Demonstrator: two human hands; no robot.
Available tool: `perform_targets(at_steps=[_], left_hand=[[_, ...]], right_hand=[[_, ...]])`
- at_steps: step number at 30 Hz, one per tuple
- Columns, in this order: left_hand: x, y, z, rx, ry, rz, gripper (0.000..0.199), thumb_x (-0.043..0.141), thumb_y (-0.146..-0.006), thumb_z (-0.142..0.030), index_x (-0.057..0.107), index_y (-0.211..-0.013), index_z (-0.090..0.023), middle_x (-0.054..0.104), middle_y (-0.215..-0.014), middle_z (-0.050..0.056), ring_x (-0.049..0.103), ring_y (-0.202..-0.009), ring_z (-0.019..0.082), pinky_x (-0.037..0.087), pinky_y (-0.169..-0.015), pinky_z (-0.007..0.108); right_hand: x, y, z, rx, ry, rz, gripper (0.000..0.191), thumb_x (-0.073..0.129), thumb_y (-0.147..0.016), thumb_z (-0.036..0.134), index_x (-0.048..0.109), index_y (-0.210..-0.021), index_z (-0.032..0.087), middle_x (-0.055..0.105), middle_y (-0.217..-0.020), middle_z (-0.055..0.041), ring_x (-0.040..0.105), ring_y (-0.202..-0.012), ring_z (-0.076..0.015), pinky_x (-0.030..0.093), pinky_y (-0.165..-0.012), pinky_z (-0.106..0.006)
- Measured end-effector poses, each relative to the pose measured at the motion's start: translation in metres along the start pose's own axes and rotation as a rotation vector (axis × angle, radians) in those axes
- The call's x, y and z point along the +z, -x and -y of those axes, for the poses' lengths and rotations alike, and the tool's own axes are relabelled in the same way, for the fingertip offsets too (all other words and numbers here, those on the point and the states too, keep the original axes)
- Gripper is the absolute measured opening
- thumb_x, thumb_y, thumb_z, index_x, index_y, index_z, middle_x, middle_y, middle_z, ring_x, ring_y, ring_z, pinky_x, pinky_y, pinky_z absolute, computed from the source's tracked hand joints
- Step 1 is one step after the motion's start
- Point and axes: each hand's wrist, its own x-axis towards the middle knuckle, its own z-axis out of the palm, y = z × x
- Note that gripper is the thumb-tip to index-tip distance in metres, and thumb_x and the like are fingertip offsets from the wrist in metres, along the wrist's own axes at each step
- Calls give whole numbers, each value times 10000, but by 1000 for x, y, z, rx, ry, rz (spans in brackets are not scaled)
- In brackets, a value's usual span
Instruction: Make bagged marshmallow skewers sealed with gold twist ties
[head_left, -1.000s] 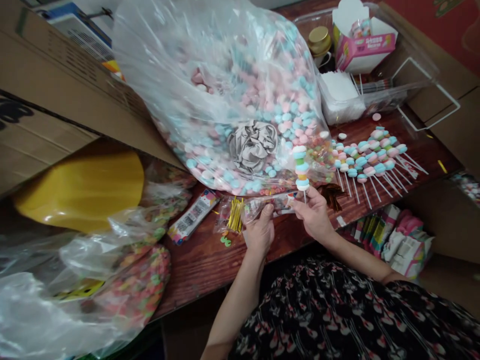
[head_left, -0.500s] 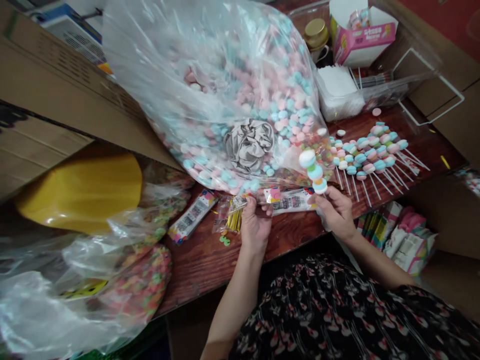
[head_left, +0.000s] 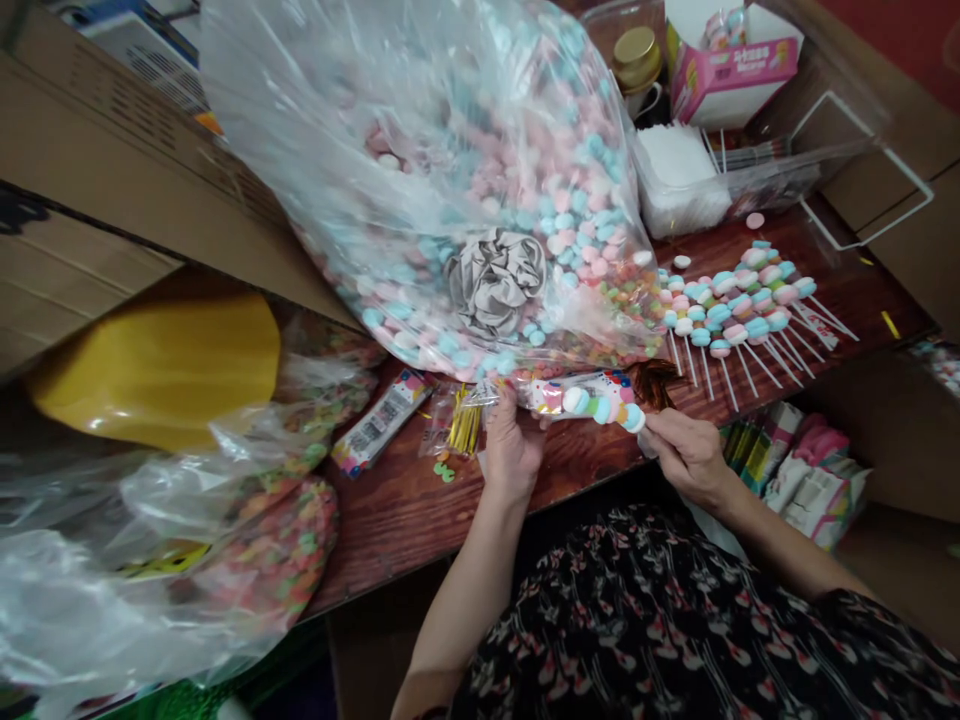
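Observation:
My left hand [head_left: 512, 445] grips the end of a clear printed cellophane bag [head_left: 555, 396] above the wooden table [head_left: 397, 520]. My right hand [head_left: 690, 460] pinches the white stick of a candy skewer [head_left: 604, 406], which lies nearly level. Its pastel pink, blue and green candies point toward my left hand and appear to sit inside the bag, seen through the film. The stick's lower part is hidden by my fingers. A small packet of gold twist ties [head_left: 465, 422] lies just left of my left hand.
A huge plastic bag of pastel candies [head_left: 465, 180] looms behind my hands. Finished candy skewers [head_left: 731, 310] lie fanned out on the right. Further back stand tissues [head_left: 679, 180] and a pink box [head_left: 731, 75]. Cardboard boxes [head_left: 97, 170] and bags of multicoloured candy [head_left: 277, 570] crowd the left.
The skewer has swung from upright to nearly level, its candies now meeting the printed bag. My right hand has moved right, and my left hand has raised the bag's end.

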Motion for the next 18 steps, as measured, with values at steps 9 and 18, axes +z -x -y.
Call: perform_targets(at_steps=[9, 18], left_hand=[[-5, -5, -7, 236, -122, -75, 419, 914, -500, -422, 620, -648, -163, 608, -565, -65, 522, -426, 71, 379, -381, 189], [-2, -7, -4, -17, 51, 26, 369, 879, -604, -390, 649, -817, -195, 655, -690, -60, 566, -502, 81, 323, -345, 189]], right_hand=[[-6, 8, -14, -123, 280, -104, 335, 551, -846, 88, 672, -1144, 183, 700, -916, -77, 629, -742, -154, 477, -669, -265], [5, -5, -10, -13, -193, -118, 263, 575, -875, 114, 706, -1072, 229, 635, -766, -24, 577, -646, -126, 482, -599, -246]])
